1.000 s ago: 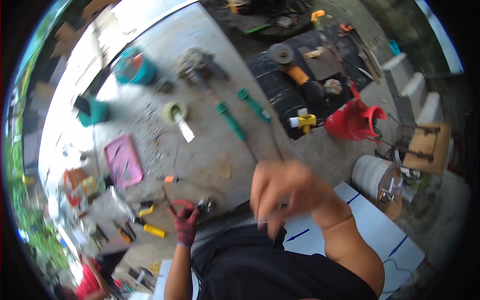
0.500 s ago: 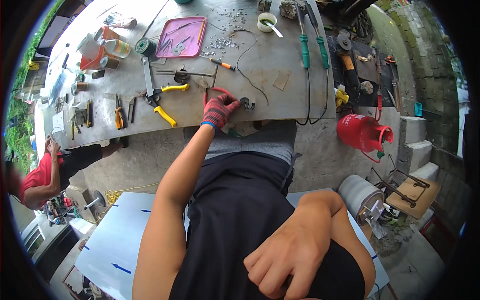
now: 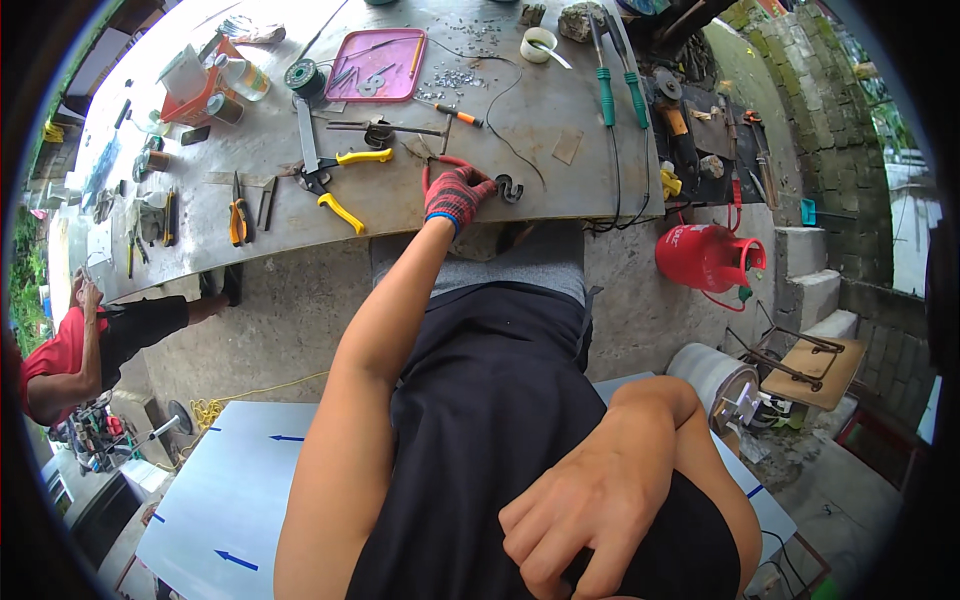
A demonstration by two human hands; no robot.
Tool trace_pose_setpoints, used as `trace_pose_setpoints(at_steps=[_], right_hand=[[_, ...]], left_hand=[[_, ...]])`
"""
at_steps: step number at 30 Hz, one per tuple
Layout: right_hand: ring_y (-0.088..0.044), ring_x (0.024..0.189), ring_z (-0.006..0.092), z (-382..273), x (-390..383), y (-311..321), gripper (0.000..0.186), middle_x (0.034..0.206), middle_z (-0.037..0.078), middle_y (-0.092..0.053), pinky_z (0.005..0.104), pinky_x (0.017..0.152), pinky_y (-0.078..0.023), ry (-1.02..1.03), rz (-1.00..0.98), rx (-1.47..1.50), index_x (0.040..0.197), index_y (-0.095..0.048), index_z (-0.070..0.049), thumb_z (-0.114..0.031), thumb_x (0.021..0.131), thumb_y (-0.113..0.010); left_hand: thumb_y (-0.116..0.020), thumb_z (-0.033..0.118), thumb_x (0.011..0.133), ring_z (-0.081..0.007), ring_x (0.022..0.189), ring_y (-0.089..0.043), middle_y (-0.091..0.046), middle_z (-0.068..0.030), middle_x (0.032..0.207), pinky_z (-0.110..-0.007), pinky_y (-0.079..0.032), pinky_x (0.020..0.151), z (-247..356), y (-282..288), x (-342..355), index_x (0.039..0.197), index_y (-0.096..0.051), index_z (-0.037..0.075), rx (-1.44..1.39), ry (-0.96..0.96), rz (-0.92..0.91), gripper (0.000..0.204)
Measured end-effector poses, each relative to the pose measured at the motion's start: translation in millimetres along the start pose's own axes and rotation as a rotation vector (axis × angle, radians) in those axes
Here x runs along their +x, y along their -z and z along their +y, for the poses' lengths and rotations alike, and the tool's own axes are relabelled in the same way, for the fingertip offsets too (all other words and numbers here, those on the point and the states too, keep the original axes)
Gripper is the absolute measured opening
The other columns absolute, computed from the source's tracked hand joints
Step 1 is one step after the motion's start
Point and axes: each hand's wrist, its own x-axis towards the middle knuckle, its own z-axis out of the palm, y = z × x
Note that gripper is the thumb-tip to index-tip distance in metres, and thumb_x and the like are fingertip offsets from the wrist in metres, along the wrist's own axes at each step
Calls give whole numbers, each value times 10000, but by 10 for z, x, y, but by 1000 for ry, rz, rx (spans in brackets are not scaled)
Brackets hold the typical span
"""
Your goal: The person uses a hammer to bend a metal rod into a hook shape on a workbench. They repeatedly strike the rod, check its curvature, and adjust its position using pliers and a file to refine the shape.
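Observation:
My left hand [image 3: 455, 195], in a red knitted glove, rests on the grey metal workbench [image 3: 560, 190] over the red handles of a pair of pliers [image 3: 437, 166]. A small bent metal piece [image 3: 509, 188] lies just right of it. My bare right hand [image 3: 590, 510] is pressed against my dark apron at the waist, fingers curled, holding nothing that I can see. Yellow-handled snips [image 3: 335, 185] lie left of the gloved hand.
A pink tray [image 3: 378, 66] with small parts, two green-handled screwdrivers [image 3: 615, 85], a tape roll [image 3: 538, 44] and orange pliers [image 3: 238, 212] lie on the bench. A red gas cylinder [image 3: 705, 258] stands right. A person in red [image 3: 70, 350] crouches left. White boards [image 3: 235, 490] lie on the floor.
The view has swung downward, the bench moving to the top. My right hand dropped from in front of me to my waist. The gloved left hand stays on the pliers.

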Motion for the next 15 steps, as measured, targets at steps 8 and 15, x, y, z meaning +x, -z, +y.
trace_pose_setpoints(at_steps=[8, 15], right_hand=[[-588, 759, 260, -60, 9, 41, 146, 946, 141, -621, 396, 691, -449, -32, 32, -22, 907, -632, 26, -78, 1010, -624], [-658, 789, 278, -111, -99, 137, 131, 971, 173, -700, 393, 699, -506, 76, 416, 12, 980, -710, -14, -67, 895, -793]], left_hand=[[-708, 466, 917, -217, 1082, -726, -796, -69, 1065, -396, -194, 1225, -67, -30, 25, 1113, -801, 166, 20, -11, 27, 370], [-697, 482, 906, -238, 1082, -724, -793, -75, 1061, -435, -82, 1253, 99, 35, -44, 1101, -805, 193, 74, -8, 13, 365]])
